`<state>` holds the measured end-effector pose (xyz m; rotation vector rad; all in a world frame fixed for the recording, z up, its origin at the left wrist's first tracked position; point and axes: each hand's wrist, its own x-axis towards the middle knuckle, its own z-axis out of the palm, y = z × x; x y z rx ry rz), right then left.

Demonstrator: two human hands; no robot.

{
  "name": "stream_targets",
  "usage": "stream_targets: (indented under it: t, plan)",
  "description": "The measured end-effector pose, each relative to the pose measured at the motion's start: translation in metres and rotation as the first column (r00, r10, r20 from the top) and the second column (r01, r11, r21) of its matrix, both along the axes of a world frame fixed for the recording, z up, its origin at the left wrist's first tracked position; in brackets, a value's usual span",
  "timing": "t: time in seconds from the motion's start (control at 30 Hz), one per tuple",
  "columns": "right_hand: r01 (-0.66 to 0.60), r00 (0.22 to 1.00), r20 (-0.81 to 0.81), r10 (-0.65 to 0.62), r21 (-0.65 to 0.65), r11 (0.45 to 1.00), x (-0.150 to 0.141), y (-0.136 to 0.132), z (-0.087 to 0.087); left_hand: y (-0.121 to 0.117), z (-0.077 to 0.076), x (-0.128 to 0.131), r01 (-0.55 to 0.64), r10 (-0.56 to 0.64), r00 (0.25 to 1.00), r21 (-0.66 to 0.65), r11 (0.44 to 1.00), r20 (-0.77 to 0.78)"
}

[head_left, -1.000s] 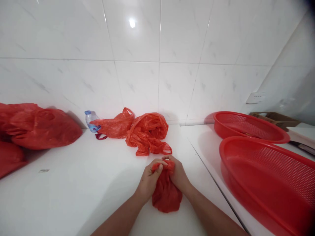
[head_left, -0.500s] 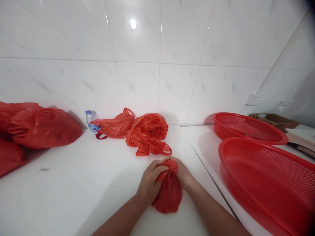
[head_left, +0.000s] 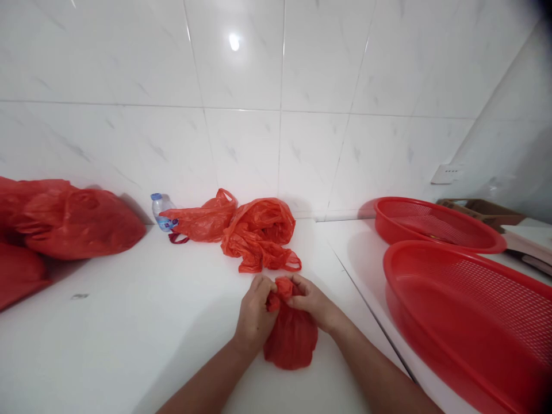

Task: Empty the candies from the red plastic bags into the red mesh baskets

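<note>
A small red plastic bag point(head_left: 292, 339) is between my two hands above the white tabletop point(head_left: 129, 339), its filled lower part hanging toward me. Bunched red film forms its neck at the top. My left hand point(head_left: 257, 310) is closed around the left side of that neck, thumb pressed on the film. My right hand point(head_left: 313, 302) grips the right side, thumb in front and fingers behind. What the bag contains cannot be made out. Just beyond my hands lies a crumpled orange-red plastic bag point(head_left: 263, 230).
Another red bag point(head_left: 202, 218) lies by a blue-capped plastic bottle point(head_left: 159, 211). Full red bags point(head_left: 81, 221) sit at the left. On the right stand two red plastic baskets, the near one point(head_left: 414, 293) and the far one point(head_left: 388, 227), with a brown box point(head_left: 478, 210) behind.
My left hand has shifted slightly left and its fingers have curled in on the bag's neck. My right thumb now shows in front of the film.
</note>
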<state>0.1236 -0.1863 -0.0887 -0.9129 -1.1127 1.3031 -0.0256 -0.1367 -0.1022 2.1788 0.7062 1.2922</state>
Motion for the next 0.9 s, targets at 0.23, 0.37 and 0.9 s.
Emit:
stream_targets:
  t: [0.23,0.37,0.9]
  plan:
    - [0.196,0.943,0.255,-0.216,0.101,0.975,-0.002,0.004,-0.004,-0.001,-0.001,-0.001,0.096,-0.097,0.994,0.027,0.995,0.039]
    - [0.355,0.878,0.284,-0.385,0.153,0.922,0.001,0.008,-0.013,-0.004,-0.002,0.0,0.175,-0.175,0.985,0.073,0.982,-0.017]
    - [0.344,0.922,-0.136,-0.362,-0.137,0.929,0.019,0.01,-0.011,-0.004,0.009,-0.009,-0.067,0.047,0.997,0.381,0.922,0.063]
